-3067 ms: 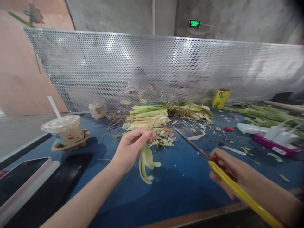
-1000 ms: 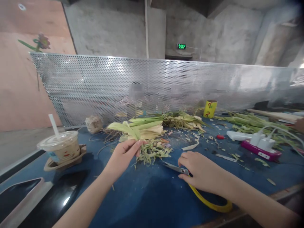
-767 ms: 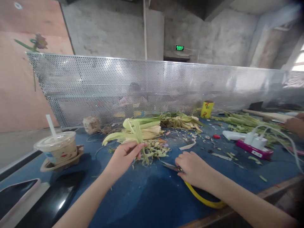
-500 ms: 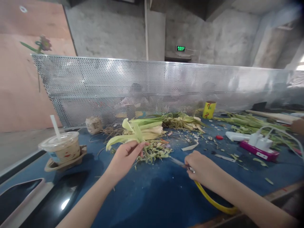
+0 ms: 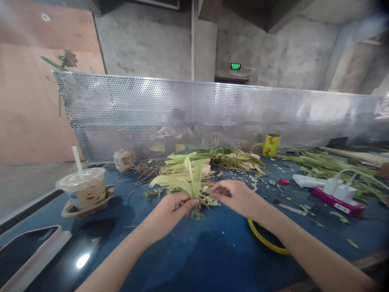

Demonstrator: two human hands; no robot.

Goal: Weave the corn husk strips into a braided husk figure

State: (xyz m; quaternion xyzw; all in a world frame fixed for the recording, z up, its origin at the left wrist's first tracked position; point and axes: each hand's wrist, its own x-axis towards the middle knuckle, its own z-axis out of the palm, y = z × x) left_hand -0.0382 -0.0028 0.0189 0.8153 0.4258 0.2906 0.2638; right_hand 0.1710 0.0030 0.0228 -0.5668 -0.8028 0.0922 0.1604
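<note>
My left hand (image 5: 173,211) is closed in a pinch around the base of pale green corn husk leaves (image 5: 194,178). The leaves stand up and fan out above the fingers, one bending to the left. Right beside them is my right hand (image 5: 235,196), its fingers curled toward the thumb near the husk base. Whatever may be between those fingertips is hidden. Shredded green trimmings (image 5: 209,198) lie under and behind both hands. A yellow ring-shaped band (image 5: 267,241) is partly covered by my right forearm.
Behind lie stacked husks (image 5: 176,164), twine (image 5: 146,170) and a yellow roll (image 5: 270,145). At left are a drink cup (image 5: 88,190) and a phone (image 5: 27,251). A purple power strip (image 5: 337,201) with white plugs is at right. A perforated metal screen (image 5: 212,113) borders the table.
My right hand has moved left and up to the husk leaves; the metal-bladed tool it held is no longer visible. My left hand has shifted right with the leaves, which now stand more upright.
</note>
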